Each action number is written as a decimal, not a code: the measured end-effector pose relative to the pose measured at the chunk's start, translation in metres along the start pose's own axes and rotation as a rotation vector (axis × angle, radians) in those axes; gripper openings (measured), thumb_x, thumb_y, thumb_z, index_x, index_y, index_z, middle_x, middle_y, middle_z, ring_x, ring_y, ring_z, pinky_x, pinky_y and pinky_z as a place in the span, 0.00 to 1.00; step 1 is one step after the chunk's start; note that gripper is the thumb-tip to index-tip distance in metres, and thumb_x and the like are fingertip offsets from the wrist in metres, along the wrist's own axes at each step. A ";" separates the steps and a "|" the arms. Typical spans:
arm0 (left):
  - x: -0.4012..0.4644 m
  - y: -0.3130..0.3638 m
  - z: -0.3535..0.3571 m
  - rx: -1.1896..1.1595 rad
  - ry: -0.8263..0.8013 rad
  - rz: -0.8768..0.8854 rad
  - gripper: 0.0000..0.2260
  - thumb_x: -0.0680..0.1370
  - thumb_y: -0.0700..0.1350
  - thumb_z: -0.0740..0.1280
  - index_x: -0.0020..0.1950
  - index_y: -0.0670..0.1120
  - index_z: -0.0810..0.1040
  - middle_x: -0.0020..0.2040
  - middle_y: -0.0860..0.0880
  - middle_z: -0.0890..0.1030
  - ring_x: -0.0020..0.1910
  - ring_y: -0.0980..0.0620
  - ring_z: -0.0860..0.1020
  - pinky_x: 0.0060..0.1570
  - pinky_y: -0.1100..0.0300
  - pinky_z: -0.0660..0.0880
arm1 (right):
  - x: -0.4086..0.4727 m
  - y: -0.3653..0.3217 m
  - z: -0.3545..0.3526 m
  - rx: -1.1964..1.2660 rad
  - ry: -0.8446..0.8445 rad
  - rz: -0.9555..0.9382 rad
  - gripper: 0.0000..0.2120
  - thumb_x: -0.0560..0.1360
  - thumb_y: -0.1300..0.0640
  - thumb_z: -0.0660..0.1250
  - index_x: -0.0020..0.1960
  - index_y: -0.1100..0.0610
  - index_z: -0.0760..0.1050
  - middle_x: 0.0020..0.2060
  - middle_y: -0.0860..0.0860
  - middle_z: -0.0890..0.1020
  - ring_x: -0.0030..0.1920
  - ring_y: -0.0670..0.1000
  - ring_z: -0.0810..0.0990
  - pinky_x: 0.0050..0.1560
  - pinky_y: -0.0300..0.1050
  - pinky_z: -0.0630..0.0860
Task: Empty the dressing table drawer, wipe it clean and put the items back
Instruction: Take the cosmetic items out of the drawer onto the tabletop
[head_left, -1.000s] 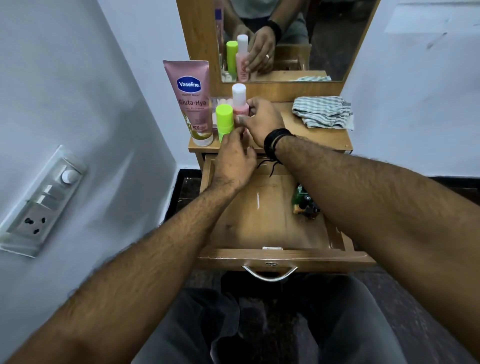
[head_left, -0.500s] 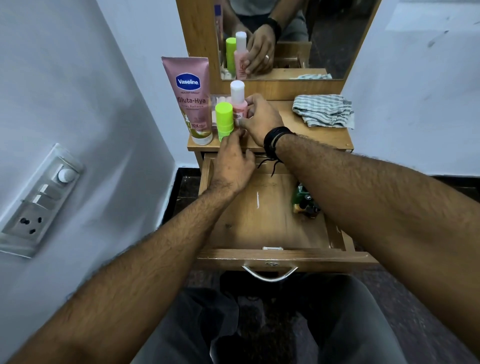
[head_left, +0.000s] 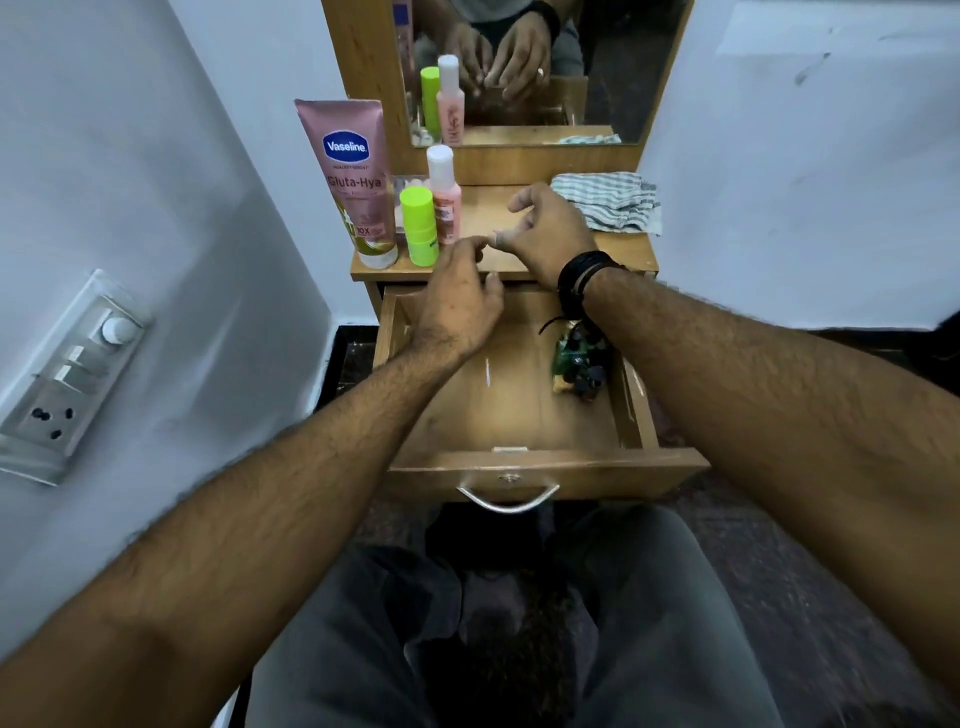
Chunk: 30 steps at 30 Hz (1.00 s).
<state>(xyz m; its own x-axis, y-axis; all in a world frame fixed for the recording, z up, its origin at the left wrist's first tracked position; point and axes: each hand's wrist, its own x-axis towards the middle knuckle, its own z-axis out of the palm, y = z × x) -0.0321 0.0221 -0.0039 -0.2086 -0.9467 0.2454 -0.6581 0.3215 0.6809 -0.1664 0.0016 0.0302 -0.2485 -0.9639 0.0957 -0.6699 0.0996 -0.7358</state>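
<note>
Drawer (head_left: 524, 415) is pulled fully out below the tabletop (head_left: 488, 260), nearly emptied: only a small green-and-dark cluster of items (head_left: 574, 364) is left, against the right wall, towards the back; what they are can't be told. It lies directly under the right wrist, i.e. below and behind the right hand (head_left: 550, 234), whose fingers are loosely curled w/ nothing held, hovering over the tabletop. Left hand (head_left: 460, 306) is also relaxed, nothing gripped, over the drawer's back-left corner, fingertips near the tabletop edge. Right hand is judged nearer to the cluster; reach would be down and back towards the body. The cluster's long axis runs roughly front-to-back along the wall.

On top, left side: pink tube (head_left: 358, 182), green bottle (head_left: 418, 226), pink bottle (head_left: 445, 200), all upright, close together. Striped cloth (head_left: 608, 200) is crumpled at the right, ready for wiping.
</note>
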 end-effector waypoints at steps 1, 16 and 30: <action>-0.004 0.005 0.004 -0.004 -0.007 0.017 0.20 0.80 0.41 0.65 0.72 0.40 0.70 0.66 0.42 0.74 0.64 0.47 0.74 0.63 0.58 0.70 | -0.008 0.005 -0.008 -0.017 -0.004 -0.002 0.17 0.73 0.50 0.75 0.59 0.55 0.76 0.45 0.49 0.79 0.47 0.49 0.78 0.48 0.44 0.72; -0.059 0.043 0.060 0.394 -0.492 0.143 0.07 0.78 0.48 0.64 0.53 0.49 0.78 0.52 0.45 0.82 0.52 0.42 0.80 0.51 0.49 0.79 | -0.097 0.085 -0.050 -0.597 -0.299 0.074 0.02 0.74 0.54 0.70 0.45 0.52 0.80 0.47 0.54 0.83 0.48 0.58 0.81 0.49 0.50 0.79; -0.063 0.029 0.076 0.580 -0.565 0.193 0.15 0.79 0.52 0.66 0.64 0.49 0.74 0.59 0.45 0.78 0.57 0.40 0.77 0.52 0.42 0.79 | -0.107 0.100 -0.035 -0.678 -0.315 0.070 0.12 0.77 0.52 0.69 0.59 0.52 0.79 0.52 0.54 0.82 0.53 0.58 0.82 0.54 0.58 0.81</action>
<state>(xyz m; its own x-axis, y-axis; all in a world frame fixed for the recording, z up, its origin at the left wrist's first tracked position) -0.0933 0.0901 -0.0520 -0.5856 -0.7932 -0.1673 -0.8100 0.5641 0.1606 -0.2310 0.1230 -0.0304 -0.1625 -0.9646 -0.2077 -0.9694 0.1954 -0.1489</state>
